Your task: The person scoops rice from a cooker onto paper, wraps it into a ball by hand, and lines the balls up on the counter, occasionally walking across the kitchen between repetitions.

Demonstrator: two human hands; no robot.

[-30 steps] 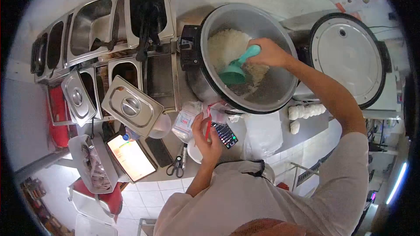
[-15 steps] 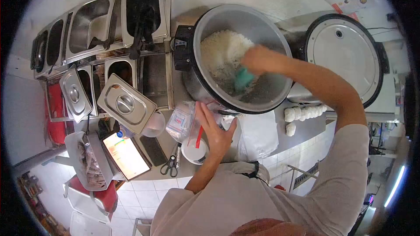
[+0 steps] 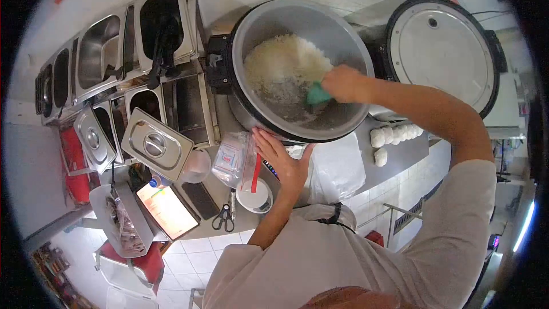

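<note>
A big rice cooker (image 3: 243, 106) stands uncovered before me, with white rice (image 3: 286, 60) heaped at the far left of its pot. My right hand (image 3: 343, 83) is inside the pot, closed around a green rice paddle (image 3: 318, 94). The paddle's blade points down at the pot floor, just right of the rice; its handle is hidden in my fist. With fingers stretched and thumb apart, my left hand (image 3: 284, 163) lies against the cooker's near outer wall. Beside it are a clear plastic bag (image 3: 230, 160) and a round white item (image 3: 254, 195).
The cooker's round lid (image 3: 443, 57) tilts back on the right. White wrapped balls (image 3: 394, 135) line the counter near a plastic sheet (image 3: 337, 169). Metal pans (image 3: 103, 51), a pan lid (image 3: 155, 144), a lit tablet (image 3: 167, 209), a phone (image 3: 200, 199) and scissors (image 3: 223, 218) are at left.
My right hand and the paddle have moved slightly right within the pot. My left hand stays at the cooker's wall. The whole view has shifted a little.
</note>
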